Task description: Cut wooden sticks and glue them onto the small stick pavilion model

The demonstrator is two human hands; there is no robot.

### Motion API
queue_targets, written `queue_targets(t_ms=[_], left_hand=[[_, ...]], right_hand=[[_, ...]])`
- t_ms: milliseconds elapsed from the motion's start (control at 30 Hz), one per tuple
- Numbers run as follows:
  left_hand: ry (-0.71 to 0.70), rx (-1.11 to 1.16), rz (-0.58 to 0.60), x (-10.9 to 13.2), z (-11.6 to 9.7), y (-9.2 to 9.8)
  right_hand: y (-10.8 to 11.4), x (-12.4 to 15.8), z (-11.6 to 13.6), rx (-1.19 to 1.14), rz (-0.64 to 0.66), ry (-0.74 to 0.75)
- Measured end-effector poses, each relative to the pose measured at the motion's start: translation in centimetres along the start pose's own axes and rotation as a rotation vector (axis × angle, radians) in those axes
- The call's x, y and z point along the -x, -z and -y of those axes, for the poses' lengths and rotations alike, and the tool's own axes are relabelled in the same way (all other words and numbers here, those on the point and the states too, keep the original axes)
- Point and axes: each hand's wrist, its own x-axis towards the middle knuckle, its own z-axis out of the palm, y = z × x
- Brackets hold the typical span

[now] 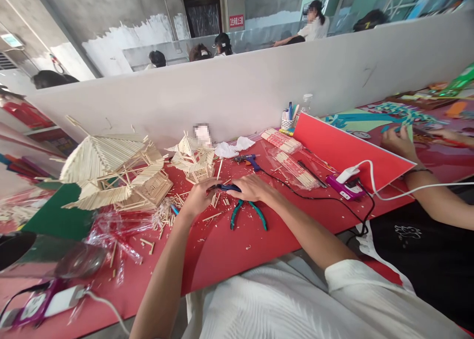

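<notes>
Over the middle of the red table, a small dark blue and black object [228, 187] spans the gap between my hands; its kind is unclear. My left hand [199, 197] is closed on its left end, fingers partly hidden. At the right end, my right hand [252, 187] grips it between thumb and fingers. Pliers with green handles [249, 214] lie just below my right hand, their jaws hidden. A thin wooden stick [219, 169] shows behind the hands. Short cut stick pieces [212, 217] are scattered around them.
Left stand a large stick-built pavilion model [114, 169] and a smaller one [194, 159]. Behind my hands lies a blue glue gun [252, 162]; its cord runs right to a purple power strip [346, 187]. Bagged sticks [296, 169] and a leaning red board [344, 149] separate a neighbour's hand [400, 144].
</notes>
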Motion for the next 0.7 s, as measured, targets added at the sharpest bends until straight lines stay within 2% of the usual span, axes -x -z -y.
queue_targets(t_ms=[533, 700], left_hand=[[0.086, 0.138, -0.04, -0.08, 0.19, -0.55], [0.099, 0.191, -0.049, -0.19, -0.13, -0.24]], right_hand=[[-0.44, -0.36, -0.35, 0.016, 0.017, 0.001], [-0.66, -0.59, -0.42, -0.005, -0.022, -0.009]])
